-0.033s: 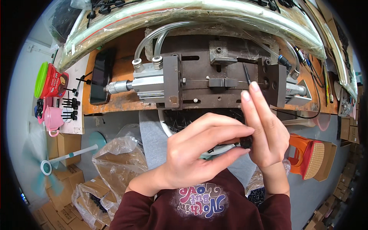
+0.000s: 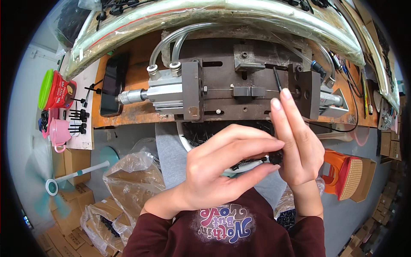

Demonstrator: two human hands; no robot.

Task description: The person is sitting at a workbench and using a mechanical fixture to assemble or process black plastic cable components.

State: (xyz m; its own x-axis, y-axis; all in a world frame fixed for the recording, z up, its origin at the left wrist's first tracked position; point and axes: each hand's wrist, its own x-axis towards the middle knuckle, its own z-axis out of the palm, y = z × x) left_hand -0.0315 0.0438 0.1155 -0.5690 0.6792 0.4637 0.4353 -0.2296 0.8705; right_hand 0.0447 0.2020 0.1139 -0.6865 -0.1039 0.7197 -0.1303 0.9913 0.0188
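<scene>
My left hand (image 2: 231,160) is closed, its thumb and forefinger pinching a small black knobbed plastic part (image 2: 275,157) against the palm side of my right hand. My right hand (image 2: 299,150) has its first two fingers straight and pressed together, pointing away from me. A thin black rod (image 2: 277,79) sticks out past their tips and moves with them. Whether rod and knobbed part are one piece is hidden by the fingers. Beyond the hands stands a metal clamping fixture (image 2: 244,105) with a small dark block (image 2: 248,92) at its middle, in line with a thin wire.
Pneumatic cylinders (image 2: 165,96) with clear hoses (image 2: 188,29) flank the fixture. A phone (image 2: 114,83) lies left on the wooden bench, beside a pink cup (image 2: 59,132) and several black parts. Below my hands, a tub (image 2: 185,137) holds black pieces. An orange stool (image 2: 340,173) stands right.
My right hand and the rod have shifted very slightly away from me and to the right. My left hand has barely moved.
</scene>
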